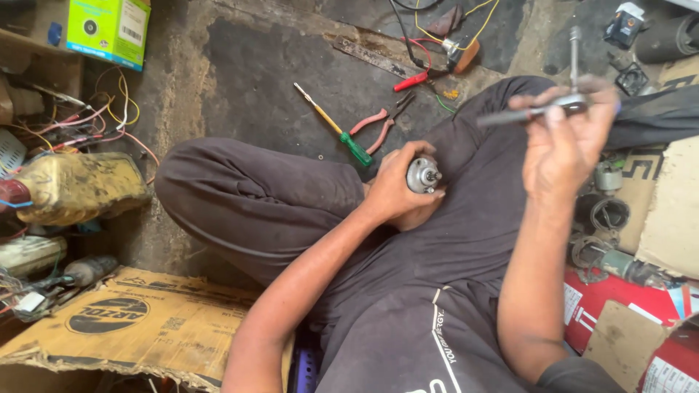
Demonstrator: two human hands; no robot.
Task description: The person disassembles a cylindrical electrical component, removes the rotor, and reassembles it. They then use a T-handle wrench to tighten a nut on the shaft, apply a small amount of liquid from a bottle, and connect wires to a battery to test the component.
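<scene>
I sit on the floor with my knees bent, in dark trousers. My left hand [399,191] grips a small round grey metal motor part [423,175] with a short shaft at its centre, held against my lap. My right hand [566,142] is raised higher and to the right, closed around a T-shaped metal wrench [562,106]; its thin shaft sticks up past my fingers and its dark handle points left.
On the dark floor ahead lie a green-handled screwdriver [342,135], red-handled pliers [378,127] and loose wires. A dirty yellow jug [76,185] and tangled wiring sit at left, flattened cardboard [138,324] at lower left, metal rings and parts [604,218] at right.
</scene>
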